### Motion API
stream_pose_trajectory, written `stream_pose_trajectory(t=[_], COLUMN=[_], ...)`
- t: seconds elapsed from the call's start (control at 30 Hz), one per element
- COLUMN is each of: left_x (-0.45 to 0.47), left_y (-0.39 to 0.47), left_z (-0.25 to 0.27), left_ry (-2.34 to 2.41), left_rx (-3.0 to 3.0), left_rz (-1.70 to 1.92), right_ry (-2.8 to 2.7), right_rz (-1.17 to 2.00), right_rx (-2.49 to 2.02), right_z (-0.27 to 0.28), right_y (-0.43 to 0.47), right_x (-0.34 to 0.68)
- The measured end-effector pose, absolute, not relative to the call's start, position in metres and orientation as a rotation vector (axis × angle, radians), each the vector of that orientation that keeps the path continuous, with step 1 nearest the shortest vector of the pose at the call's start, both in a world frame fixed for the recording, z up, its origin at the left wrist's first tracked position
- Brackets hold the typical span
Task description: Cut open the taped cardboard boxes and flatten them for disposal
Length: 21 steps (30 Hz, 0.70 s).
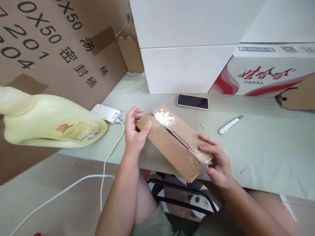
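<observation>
A small brown cardboard box (167, 141) is held tilted over the table's front edge. Clear tape clings to both its ends, and a dark slit runs along its top seam. My left hand (136, 131) grips the far left end, thumb on top and fingers behind. At the other end my right hand (218, 160) curls around the box, fingers on its top and the thumb near the torn tape. To the right, a white utility knife (230, 125) lies on the table with a bit of its blade out. Behind the box lies a phone (192, 102), screen up.
A yellow detergent bottle (56, 119) fills the left side, beside a white power bank (106, 112) with a white cable (112, 152). A large printed carton (73, 42) stands at the left. White boxes (182, 68) and a red-and-white carton (265, 73) line the back.
</observation>
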<state>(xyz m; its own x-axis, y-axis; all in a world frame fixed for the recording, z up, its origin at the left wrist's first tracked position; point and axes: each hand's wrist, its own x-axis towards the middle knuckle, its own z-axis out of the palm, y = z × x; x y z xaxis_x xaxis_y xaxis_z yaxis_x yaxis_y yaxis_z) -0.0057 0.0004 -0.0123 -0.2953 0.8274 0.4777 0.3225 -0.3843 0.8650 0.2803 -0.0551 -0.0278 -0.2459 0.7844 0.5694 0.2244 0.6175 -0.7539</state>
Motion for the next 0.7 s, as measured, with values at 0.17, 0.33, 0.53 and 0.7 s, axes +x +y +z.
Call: stream_pose_trajectory(t=[0.17, 0.33, 0.53, 0.7], left_x=[-0.0123, -0.0125, -0.0093, -0.0075], left_y=[-0.0057, -0.0065, -0.0053, -0.0057], left_z=[-0.0056, -0.0058, -0.0090, -0.0076], left_ry=[1.495, 1.504, 1.507, 1.515], left_rx=[1.797, 1.812, 1.775, 1.854], left_rz=[1.569, 1.584, 1.603, 1.580], right_ry=[-1.778, -1.774, -1.781, -1.785], right_rz=[0.688, 0.672, 0.665, 0.760], right_rx=[-0.779, -0.824, -0.844, -0.774], right_z=[-0.0260, -0.0273, -0.0303, -0.0254], right_y=[-0.0568, -0.0599, -0.0622, -0.0640], right_x=[0.2783, 0.2768, 0.2780, 0.2777])
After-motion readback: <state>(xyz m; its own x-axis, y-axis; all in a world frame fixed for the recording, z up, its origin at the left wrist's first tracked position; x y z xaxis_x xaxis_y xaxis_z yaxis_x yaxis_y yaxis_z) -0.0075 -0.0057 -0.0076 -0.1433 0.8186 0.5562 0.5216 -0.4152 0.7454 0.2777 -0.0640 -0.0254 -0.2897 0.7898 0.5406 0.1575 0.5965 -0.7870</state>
